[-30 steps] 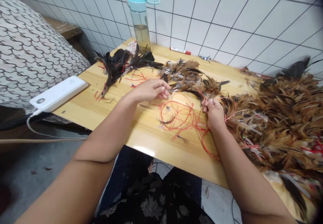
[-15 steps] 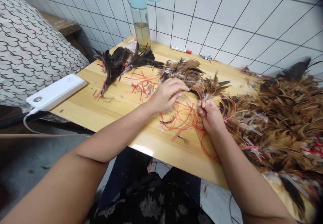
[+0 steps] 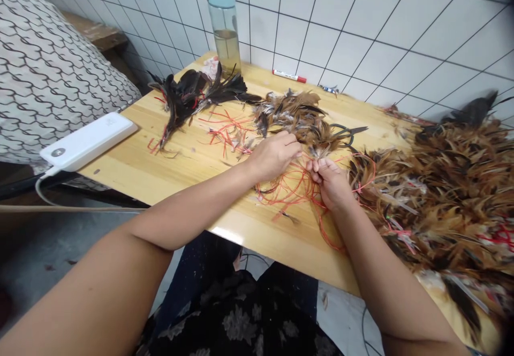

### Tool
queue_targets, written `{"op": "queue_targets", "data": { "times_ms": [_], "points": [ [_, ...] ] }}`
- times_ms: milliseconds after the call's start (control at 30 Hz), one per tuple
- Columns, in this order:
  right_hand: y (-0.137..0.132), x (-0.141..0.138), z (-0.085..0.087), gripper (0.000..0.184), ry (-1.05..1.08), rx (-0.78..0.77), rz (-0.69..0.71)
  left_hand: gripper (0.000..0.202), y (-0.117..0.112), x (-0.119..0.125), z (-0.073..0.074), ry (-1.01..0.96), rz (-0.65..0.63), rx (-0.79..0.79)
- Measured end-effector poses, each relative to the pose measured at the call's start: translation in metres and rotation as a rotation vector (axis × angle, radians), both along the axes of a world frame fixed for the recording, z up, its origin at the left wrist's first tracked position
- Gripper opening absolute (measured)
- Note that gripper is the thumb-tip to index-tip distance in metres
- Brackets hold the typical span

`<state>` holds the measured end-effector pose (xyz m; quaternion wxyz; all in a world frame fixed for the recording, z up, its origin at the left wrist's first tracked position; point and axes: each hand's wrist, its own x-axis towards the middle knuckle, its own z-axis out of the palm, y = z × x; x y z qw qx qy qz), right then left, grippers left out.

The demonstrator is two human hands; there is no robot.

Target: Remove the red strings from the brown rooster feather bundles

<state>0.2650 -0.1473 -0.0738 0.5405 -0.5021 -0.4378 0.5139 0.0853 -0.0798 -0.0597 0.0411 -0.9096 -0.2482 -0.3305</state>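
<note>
My left hand (image 3: pixel 276 155) is closed, its fingertips curled together beside a small bundle of brown feathers (image 3: pixel 319 134); what they grip is hidden. Close by on its right, my right hand (image 3: pixel 328 182) pinches thin red string (image 3: pixel 308 169) between thumb and forefinger, just below the feather bundle's near end. Loops of the same string lie tangled on the table under both hands. Behind the bundle a pair of scissors (image 3: pixel 348 133) with dark handles lies partly covered.
Brown feathers make a large pile (image 3: pixel 450 195) on the right. Black feather bunches (image 3: pixel 188 93) lie at the left back, near a water bottle (image 3: pixel 225 35). A white power bank (image 3: pixel 90 139) sits at the left edge. A red marker (image 3: pixel 289 76) lies along the tiled wall.
My left hand has lowered and its fingers have curled in. The right hand has shifted slightly left, nearer to it. The scissors' handles are now uncovered behind the feather bundle.
</note>
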Motion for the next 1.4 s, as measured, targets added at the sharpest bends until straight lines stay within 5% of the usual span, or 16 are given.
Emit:
{"op": "queue_targets", "data": {
  "times_ms": [500, 667, 833, 967, 1133, 1400],
  "points": [
    [0.007, 0.002, -0.015, 0.039, -0.279, 0.001, -0.287, 0.028, -0.014, -0.002, 0.01, -0.105, -0.063, -0.058],
    [0.002, 0.001, -0.007, 0.032, -0.825, -0.047, -0.283, 0.029, -0.019, 0.002, 0.012, -0.047, -0.13, 0.034],
    [-0.01, -0.008, 0.007, 0.02, -1.472, 0.025, -0.085, 0.03, -0.019, 0.007, 0.008, 0.024, -0.198, 0.122],
    [-0.013, -0.01, 0.015, 0.024, -1.686, 0.164, 0.092, 0.031, -0.015, 0.006, 0.009, 0.039, -0.229, 0.1],
    [-0.013, -0.005, 0.016, 0.023, -1.623, 0.248, 0.248, 0.03, -0.009, 0.0, 0.013, -0.013, -0.237, -0.076],
    [-0.009, 0.0, 0.013, 0.02, -0.954, 0.365, 0.48, 0.027, -0.003, -0.007, 0.012, -0.123, -0.293, -0.322]
  ]
}}
